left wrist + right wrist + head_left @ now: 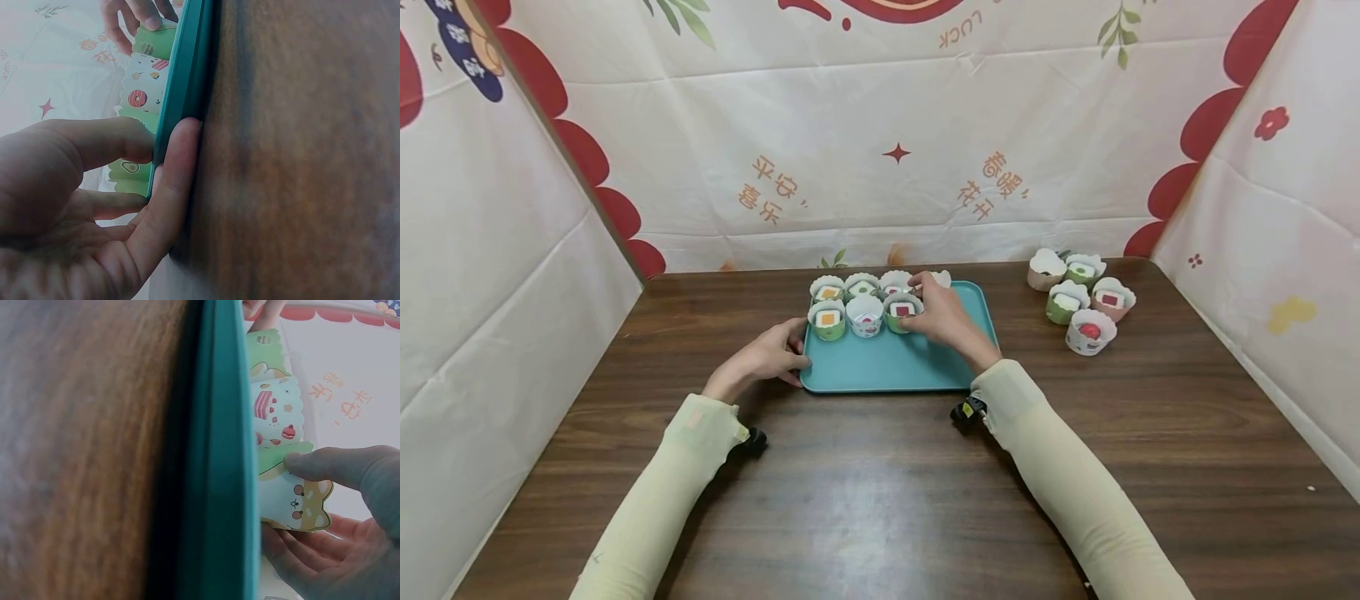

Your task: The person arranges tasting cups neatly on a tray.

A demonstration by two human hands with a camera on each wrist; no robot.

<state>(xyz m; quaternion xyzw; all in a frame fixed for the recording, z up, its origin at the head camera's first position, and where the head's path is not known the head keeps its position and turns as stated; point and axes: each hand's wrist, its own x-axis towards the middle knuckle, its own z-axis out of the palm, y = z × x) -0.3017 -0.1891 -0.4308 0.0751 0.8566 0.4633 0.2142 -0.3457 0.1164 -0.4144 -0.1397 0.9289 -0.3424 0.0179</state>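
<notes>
A teal tray (880, 367) lies on the table with two rows of paper baking cups near its far left part. My left hand (772, 352) holds the tray's left edge; in the left wrist view its fingers (181, 147) meet the teal rim. My right hand (942, 312) pinches a green paper cup (901, 310) with a dark red square on white inside, at the right end of the near row. In the right wrist view the thumb (312, 465) presses on that cup's side. Beside it stand a white patterned cup (865, 317) and a green cup (828, 321) with an orange square.
Several more filled paper cups stand at the table's far right, among them a white cup (1091, 333) with a red ball and a pink cup (1113, 298). A pale cup (942, 278) shows partly behind my right hand. Printed cloth (880, 183) walls off the back and sides.
</notes>
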